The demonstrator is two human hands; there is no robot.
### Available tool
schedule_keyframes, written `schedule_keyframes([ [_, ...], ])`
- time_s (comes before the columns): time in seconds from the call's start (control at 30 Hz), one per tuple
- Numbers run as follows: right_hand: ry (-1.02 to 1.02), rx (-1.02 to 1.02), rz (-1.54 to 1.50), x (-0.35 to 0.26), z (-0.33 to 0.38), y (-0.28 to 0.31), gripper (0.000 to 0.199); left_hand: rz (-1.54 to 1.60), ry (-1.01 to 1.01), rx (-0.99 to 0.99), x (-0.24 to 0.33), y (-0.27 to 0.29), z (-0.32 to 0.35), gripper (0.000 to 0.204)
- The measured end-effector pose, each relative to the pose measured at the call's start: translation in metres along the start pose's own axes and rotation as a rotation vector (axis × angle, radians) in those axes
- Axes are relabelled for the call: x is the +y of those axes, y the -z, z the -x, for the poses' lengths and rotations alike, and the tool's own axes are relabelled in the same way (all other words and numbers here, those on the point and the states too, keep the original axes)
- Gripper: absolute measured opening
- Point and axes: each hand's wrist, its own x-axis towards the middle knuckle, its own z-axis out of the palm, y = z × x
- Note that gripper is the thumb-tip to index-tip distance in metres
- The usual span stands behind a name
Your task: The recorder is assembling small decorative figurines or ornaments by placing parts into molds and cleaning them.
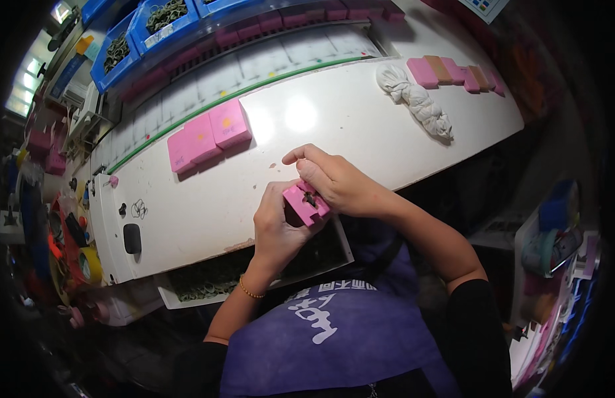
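Observation:
My left hand point(274, 222) is wrapped round a pink notched block point(296, 196), just past the near edge of the white table. The upward face of this block has a cut-out, and something small and dark shows in it, too small to make out. Against the block's right side lies my right hand point(344, 184), its fingers bent around the far side and the index finger reaching left. Part of the block is hidden behind my fingers. Beyond my hands, two similar pink blocks point(191, 142) stand side by side on the white table point(320, 126).
An open drawer point(162, 296) with dark greenish bits sits below my hands. On the right lie a twisted white cloth point(413, 99) and a row of pink and brown blocks point(423, 71). Blue bins point(111, 69) stand at the back. A black case point(131, 239) lies left, near thin wire point(139, 209).

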Motion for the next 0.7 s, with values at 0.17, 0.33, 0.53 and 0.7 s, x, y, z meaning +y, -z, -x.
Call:
schedule_keyframes([
  [0.17,0.005,0.027,-0.076,0.003,0.002,-0.003,0.036,0.010,-0.011,0.040,-0.003,-0.003,0.001,0.052],
  [0.33,0.014,-0.014,-0.010,-0.002,0.007,-0.003,0.040,-0.017,-0.019,0.028,-0.003,-0.001,0.001,0.048],
  [0.53,0.206,0.158,0.326,0.000,0.044,-0.018,0.052,0.000,-0.010,0.020,-0.003,0.001,0.004,0.054],
  [0.7,0.124,0.259,0.200,-0.002,0.044,-0.027,0.052,-0.001,0.015,0.001,-0.004,-0.001,0.003,0.055],
])
